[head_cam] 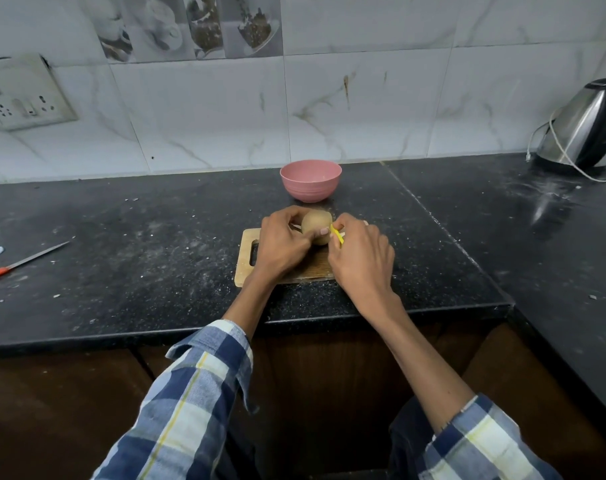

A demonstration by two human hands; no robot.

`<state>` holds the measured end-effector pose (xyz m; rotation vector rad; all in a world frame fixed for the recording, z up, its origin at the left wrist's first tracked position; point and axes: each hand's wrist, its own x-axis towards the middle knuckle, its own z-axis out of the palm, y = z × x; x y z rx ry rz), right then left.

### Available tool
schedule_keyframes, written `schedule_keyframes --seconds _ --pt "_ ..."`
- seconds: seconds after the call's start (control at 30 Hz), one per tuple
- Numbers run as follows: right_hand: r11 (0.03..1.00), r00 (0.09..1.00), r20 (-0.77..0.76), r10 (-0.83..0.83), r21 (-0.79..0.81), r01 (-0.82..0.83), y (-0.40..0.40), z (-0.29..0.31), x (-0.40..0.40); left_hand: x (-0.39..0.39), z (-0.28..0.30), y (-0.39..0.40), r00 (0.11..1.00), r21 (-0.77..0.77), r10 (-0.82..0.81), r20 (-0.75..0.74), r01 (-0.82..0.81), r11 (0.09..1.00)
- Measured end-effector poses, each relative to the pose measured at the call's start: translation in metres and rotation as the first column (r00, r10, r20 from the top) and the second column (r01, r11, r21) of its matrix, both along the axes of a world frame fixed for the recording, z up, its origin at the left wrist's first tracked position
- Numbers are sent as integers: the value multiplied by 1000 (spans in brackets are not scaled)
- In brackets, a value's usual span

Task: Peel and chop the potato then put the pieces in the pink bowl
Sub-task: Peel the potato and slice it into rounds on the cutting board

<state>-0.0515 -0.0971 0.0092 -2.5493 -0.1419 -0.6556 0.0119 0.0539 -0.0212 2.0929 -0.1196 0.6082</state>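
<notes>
The left hand (282, 245) curls its fingers round the potato (316, 226), thumb across the near face, holding it just above the wooden board (249, 268), while the right hand (358, 256) pinches a yellow peeler (337, 234) against the potato's right side. The skin looks still whole, so peeling has likely barely begun. The thumb sits close to the blade's path; a slip on the round skin could nick it, or knock the potato toward the pink bowl (310, 181) beyond the board.
</notes>
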Motion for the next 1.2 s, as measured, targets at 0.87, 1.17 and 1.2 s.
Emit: schedule_keyframes --seconds 0.87,1.17,1.2 --pt "998 1000 -22 -5 -56 3 3 -12 -5 -7 5 -3 1000 27 22 -22 -21 999" --pt "995 999 7 -36 -92 37 1 -22 -16 -5 3 -1 999 -7 27 -45 -27 1000" --pt "995 999 -3 -42 -95 41 3 -21 -14 -5 3 -1 999 -7 26 -46 -26 1000"
